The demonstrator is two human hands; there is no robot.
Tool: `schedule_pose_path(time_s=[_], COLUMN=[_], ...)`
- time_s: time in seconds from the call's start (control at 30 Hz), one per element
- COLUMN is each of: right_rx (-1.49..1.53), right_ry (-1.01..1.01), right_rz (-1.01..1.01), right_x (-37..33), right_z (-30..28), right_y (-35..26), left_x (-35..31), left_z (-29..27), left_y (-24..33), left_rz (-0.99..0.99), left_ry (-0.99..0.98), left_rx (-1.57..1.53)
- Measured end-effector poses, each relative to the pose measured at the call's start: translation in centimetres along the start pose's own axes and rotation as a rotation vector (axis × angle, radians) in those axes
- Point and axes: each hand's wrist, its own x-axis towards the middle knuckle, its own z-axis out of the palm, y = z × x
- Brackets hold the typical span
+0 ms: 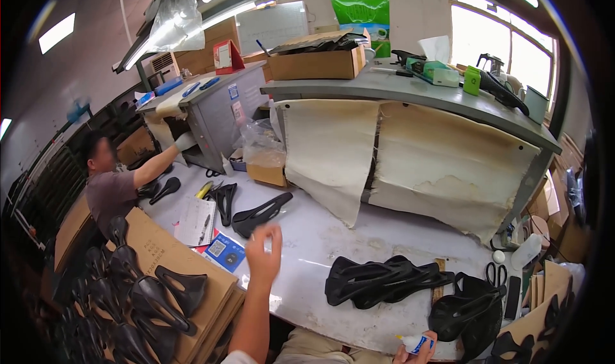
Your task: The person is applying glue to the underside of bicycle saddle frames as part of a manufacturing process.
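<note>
My left hand (263,252) is raised over the table near a single black bicycle saddle (261,215). Its fingers are curled together; whatever they may hold is too small to make out. Low at the front edge, my right hand (430,346) grips a small white glue bottle (415,344) with a blue label and a yellow tip. A pile of black saddles (384,281) lies on the table beyond the bottle. Right of that pile is a rounded black saddle (466,309), with black-handled scissors (496,275) by its upper edge.
Cardboard sheets (186,255) stacked with several black saddles stand at my left. A notebook (195,222) and a blue printed card (224,252) lie ahead of them. A co-worker (112,188) reaches toward a grey cabinet (214,120). A phone (512,298) and a white bottle (526,252) are at right.
</note>
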Motion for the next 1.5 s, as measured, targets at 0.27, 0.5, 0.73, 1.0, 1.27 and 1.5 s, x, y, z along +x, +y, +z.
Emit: schedule_pose_path(time_s=[0.27,0.5,0.73,1.0,1.27,1.5], right_rx=[-0.042,-0.026,-0.082,-0.214,-0.415,-0.726], right_ry=[0.024,0.105,-0.019,-0.251,-0.423,-0.631], right_rz=[-0.051,0.015,0.116,0.281,0.344,0.031], right_x=[-0.8,0.0,0.8,0.3,-1.4,-1.5], right_z=[-0.1,-0.8,2.2,7.7,9.0,10.1], right_y=[-1.0,0.5,2.1,5.4,8.7,9.7], left_x=[6.3,4.8,-3.5,-11.5,-11.0,-10.8], left_z=[8.8,6.1,-0.8,-3.5,-4.4,-4.5], left_y=[-16.2,-12.1,-5.1,-3.4,-1.5,-1.8], left_rz=[-0.456,-0.357,-0.826,-1.215,-1.214,-1.215], left_ry=[-0.461,-0.261,-0.040,-0.261,-0.187,-0.227], left_rx=[0.973,0.709,-0.888,-1.365,-1.192,-1.139])
